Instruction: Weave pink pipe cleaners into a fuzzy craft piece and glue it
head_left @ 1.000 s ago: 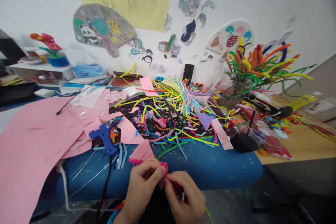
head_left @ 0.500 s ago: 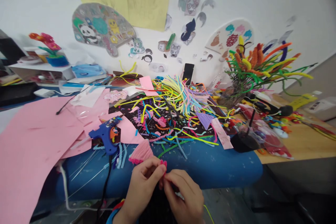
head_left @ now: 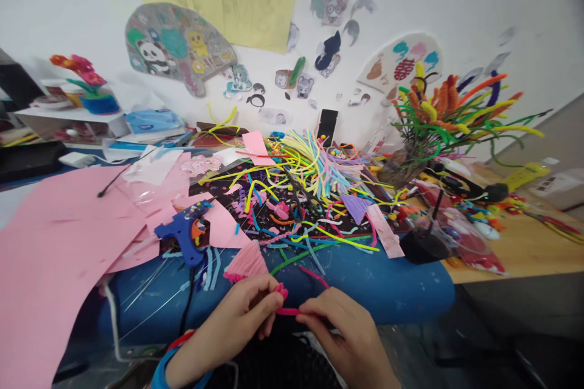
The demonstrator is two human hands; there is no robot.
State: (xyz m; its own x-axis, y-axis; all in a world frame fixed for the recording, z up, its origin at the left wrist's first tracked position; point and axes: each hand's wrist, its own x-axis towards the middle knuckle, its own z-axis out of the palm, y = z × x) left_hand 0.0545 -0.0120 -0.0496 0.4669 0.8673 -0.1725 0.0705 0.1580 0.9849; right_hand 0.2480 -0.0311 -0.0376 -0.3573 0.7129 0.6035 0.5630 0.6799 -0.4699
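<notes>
A hot pink pipe cleaner (head_left: 287,312) stretches between my two hands at the front edge of the blue-covered table. Its bunched, folded end pokes out above the thumb of my left hand (head_left: 253,310), which is closed on it. My right hand (head_left: 340,322) pinches the straight stretch, and the loose tail sticks up past the knuckles. Just beyond my left fingers lies a pink fan-shaped piece (head_left: 247,261) of side-by-side strips with a darker pink edge.
A blue hot glue gun (head_left: 182,234) lies on pink sheets (head_left: 68,225) at left. Black-handled scissors (head_left: 298,197) rest among scattered pipe cleaners. A black pot (head_left: 422,246) stands at the right table edge. Behind it, a glass jar (head_left: 396,167) holds colourful stems.
My hands have moved apart, the right one to the right, drawing a straight length of pink pipe cleaner out between them. Its loose tail now shows above my right hand.
</notes>
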